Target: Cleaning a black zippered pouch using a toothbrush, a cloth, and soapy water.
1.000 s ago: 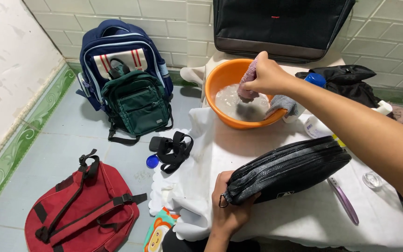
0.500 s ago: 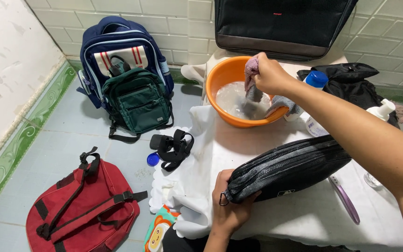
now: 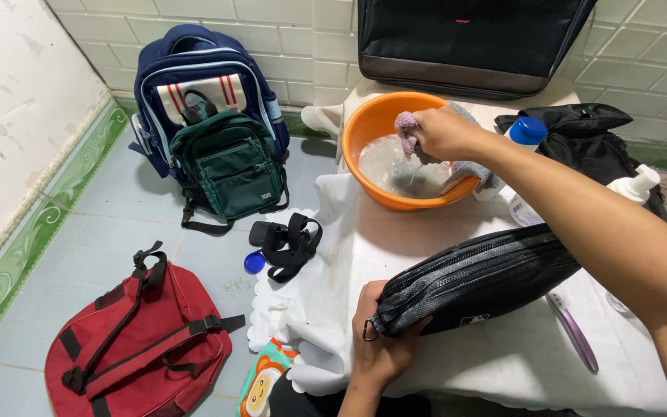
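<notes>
Orange basin [image 3: 372, 127], right hand [image 3: 445, 133] gripping wet cloth [image 3: 407, 131], left hand [image 3: 380, 347] holding black pouch [image 3: 476, 282]

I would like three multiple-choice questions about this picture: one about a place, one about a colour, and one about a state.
1. Where does the red backpack lie?
A. on the floor, lower left
B. on the white cloth
C. in the basin

2. What colour is the basin?
A. blue
B. orange
C. green

3. What is the right hand doing?
A. resting flat and empty on the table
B. holding a small cloth over the basin
C. gripping the purple toothbrush

Answers:
1 A, it lies on the tiled floor beside the table.
2 B, its rim and wall are orange.
3 B, its grip closes on the small cloth above the water, while the left hand holds the black pouch.
</notes>
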